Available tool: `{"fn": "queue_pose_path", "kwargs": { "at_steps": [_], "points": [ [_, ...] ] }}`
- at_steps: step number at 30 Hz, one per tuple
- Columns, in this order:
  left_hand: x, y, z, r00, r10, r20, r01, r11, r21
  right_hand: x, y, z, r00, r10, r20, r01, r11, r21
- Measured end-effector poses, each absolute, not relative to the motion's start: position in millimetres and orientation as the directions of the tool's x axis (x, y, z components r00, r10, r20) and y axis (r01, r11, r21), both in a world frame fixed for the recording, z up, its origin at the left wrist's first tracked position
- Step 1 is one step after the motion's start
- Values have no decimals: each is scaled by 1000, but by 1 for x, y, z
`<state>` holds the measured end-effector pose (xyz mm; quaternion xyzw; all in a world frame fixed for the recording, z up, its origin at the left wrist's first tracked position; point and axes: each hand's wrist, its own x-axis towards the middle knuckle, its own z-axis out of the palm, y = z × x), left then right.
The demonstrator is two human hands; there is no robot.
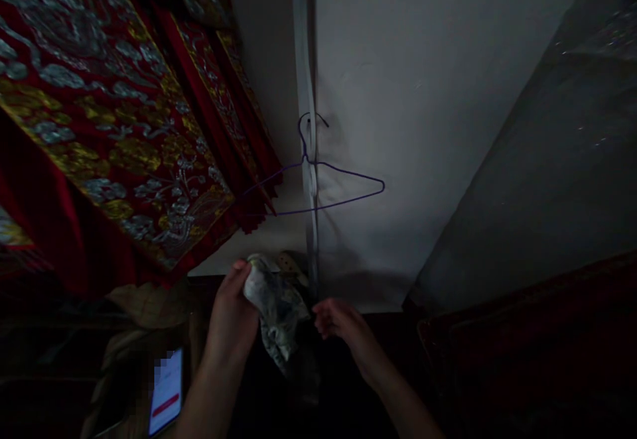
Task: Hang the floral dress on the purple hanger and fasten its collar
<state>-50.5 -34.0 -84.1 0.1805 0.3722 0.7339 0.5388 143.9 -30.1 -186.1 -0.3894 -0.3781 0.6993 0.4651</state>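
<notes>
A crumpled pale cloth with grey and dark patches hangs from my left hand. That hand is closed on the cloth's upper left edge, with the thumb on top. Just to the right of the cloth is my right hand, its fingers loosely bent and slightly apart, and nothing shows between them. Above both hands, a thin purple wire hanger hangs bare against the wall. The lower folds of the cloth fade into shadow.
Red embroidered fabric with gold and silver patterns hangs at the left, covering the hanger's left end. A lit phone lies at lower left. Behind the cloth is a pale perforated shoe. A white strip runs down the pale wall.
</notes>
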Motion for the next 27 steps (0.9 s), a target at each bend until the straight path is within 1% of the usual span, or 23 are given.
{"fn": "queue_pose_path", "kwargs": {
  "at_steps": [2, 3, 4, 5, 6, 7, 8, 10, 11, 12, 13, 14, 15, 16, 17, 18, 20, 22, 23, 24, 25, 27],
  "points": [
    [-23, -53, -77, -239, 970, -52, -527, -84, 846, 131, -30, -165, -399, 907, -136, -389, -301, -871],
    [-12, -62, -72, -146, 989, 11, -416, -71, 907, 126, -30, -152, -436, 892, -115, -428, -318, -846],
    [-2, -70, -68, -45, 995, 87, -267, -96, 959, 123, -31, -140, -470, 876, -110, -465, -351, -813],
    [4, -77, -62, 58, 985, 164, -97, -158, 983, 122, -32, -127, -498, 859, -118, -492, -392, -778],
    [6, -82, -57, 149, 959, 243, 68, -255, 965, 123, -33, -116, -520, 844, -130, -508, -429, -747],
    [5, -86, -52, 210, 924, 319, 208, -361, 909, 126, -33, -104, -530, 836, -142, -517, -451, -727],
    [1, -87, -47, 233, 890, 392, 314, -450, 836, 130, -34, -94, -530, 835, -149, -517, -457, -724],
    [-12, -84, -41, 191, 835, 517, 423, -545, 724, 139, -36, -76, -527, 835, -158, -459, -436, -774],
    [-19, -80, -40, 157, 825, 543, 434, -551, 713, 144, -37, -67, -560, 812, -167, -375, -428, -822],
    [-25, -76, -42, 150, 835, 529, 415, -539, 733, 148, -39, -59, -622, 762, -178, -251, -410, -877],
    [-30, -74, -47, 179, 862, 475, 378, -506, 775, 153, -42, -51, -694, 696, -187, -113, -361, -926],
    [-33, -72, -54, 231, 891, 392, 338, -451, 826, 157, -44, -43, -759, 623, -189, 11, -278, -961],
    [-34, -72, -65, 294, 909, 294, 310, -382, 870, 161, -45, -36, -809, 559, -180, 98, -174, -980],
    [-36, -74, -76, 354, 913, 202, 304, -317, 898, 165, -45, -29, -841, 517, -158, 146, -64, -987],
    [-37, -76, -89, 393, 910, 134, 322, -273, 906, 169, -43, -23, -853, 508, -123, 168, 43, -985],
    [-39, -79, -101, 421, 902, 94, 357, -260, 897, 173, -39, -17, -841, 537, -73, 180, 150, -972],
    [-50, -82, -120, 421, 905, 62, 474, -278, 835, 179, -24, -11, -755, 650, 90, 215, 375, -901],
    [-68, -80, -127, 347, 935, 71, 615, -284, 736, 182, 0, -11, -570, 752, 330, 263, 548, -794],
    [-79, -77, -125, 296, 951, 88, 671, -272, 690, 181, 15, -14, -455, 779, 432, 273, 583, -765],
    [-91, -74, -121, 250, 962, 106, 711, -257, 655, 179, 31, -18, -349, 796, 494, 264, 589, -764],
    [-102, -70, -115, 214, 969, 125, 735, -244, 632, 175, 47, -23, -261, 814, 520, 235, 576, -783],
    [-119, -65, -101, 162, 974, 161, 763, -227, 605, 166, 77, -37, -173, 842, 511, 169, 537, -827]
  ]
}}
